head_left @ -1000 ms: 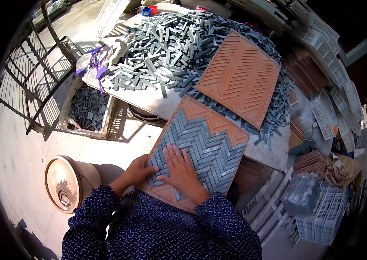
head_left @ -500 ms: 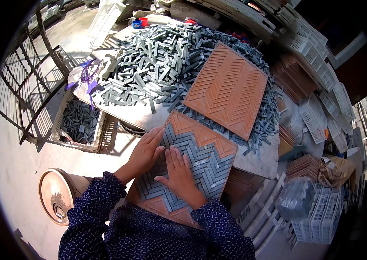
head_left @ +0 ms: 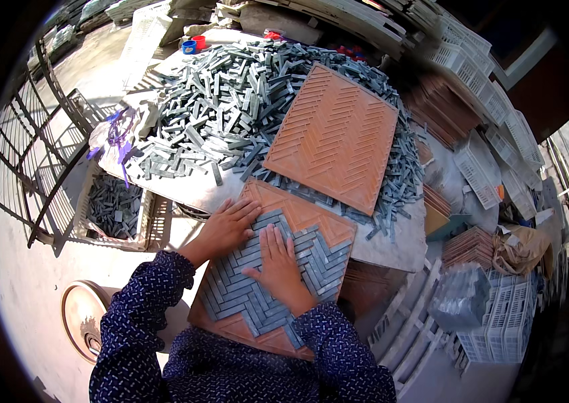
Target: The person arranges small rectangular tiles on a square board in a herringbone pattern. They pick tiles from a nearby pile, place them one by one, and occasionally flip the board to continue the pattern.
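My left hand [head_left: 225, 228] lies flat with fingers spread on the left edge of the orange herringbone mould tray [head_left: 277, 269], and my right hand [head_left: 279, 263] presses palm-down, fingers together and holding nothing, on the grey stone strips [head_left: 251, 295] already bedded in its grooves. The tray sits tilted, its far corner resting on the near edge of the worktop [head_left: 392, 242] and its near end toward my lap, so most of it hangs unsupported. That is the weak point, I think: lean too hard and the tray could tip or slide off the edge, spilling the laid strips. Pushing sideways with my palm could also ride strips out of their grooves and spoil the zigzag, since the far part of the tray and its near corner are still bare orange. The loose heap of grey strips [head_left: 230, 114] lies just beyond, around the second, empty mould tray [head_left: 335, 138]; a careless elbow might drag pieces off toward the crate of strips [head_left: 115, 211] on the left.
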{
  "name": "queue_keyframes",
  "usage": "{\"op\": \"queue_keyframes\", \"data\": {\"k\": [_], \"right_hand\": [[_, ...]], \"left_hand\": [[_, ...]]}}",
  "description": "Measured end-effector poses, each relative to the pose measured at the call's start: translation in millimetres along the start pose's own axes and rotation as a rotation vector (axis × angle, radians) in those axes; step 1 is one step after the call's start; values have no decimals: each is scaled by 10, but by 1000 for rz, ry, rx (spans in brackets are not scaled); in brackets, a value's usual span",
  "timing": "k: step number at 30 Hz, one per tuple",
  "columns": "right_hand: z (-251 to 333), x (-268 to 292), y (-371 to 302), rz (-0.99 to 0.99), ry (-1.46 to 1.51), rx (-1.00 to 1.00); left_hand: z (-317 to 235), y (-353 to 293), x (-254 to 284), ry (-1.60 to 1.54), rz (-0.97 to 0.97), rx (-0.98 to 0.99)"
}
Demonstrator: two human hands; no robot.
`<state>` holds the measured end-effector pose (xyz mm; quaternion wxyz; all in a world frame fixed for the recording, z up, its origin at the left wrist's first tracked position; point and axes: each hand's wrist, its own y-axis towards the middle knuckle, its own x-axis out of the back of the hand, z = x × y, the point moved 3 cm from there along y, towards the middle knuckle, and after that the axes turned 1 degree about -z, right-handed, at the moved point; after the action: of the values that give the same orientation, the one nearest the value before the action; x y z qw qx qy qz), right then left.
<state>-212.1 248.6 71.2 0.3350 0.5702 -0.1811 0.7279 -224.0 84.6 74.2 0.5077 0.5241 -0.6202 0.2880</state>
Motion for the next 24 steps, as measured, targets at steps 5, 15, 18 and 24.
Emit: {"op": "queue_keyframes", "data": {"k": [5,15,18,24], "right_hand": [[-6,71,66,54,1,27],[-254,307,-2,-63,53,-57],[-329,190,-142,14,8,-104],[-324,182,-64,33,-28,-80]], "left_hand": [[-22,-61,10,13,52,74],[-177,-148,70,128,48,85],[-388,-244,-30,20,87,43],[-404,-261,-52,82,27,35]]}}
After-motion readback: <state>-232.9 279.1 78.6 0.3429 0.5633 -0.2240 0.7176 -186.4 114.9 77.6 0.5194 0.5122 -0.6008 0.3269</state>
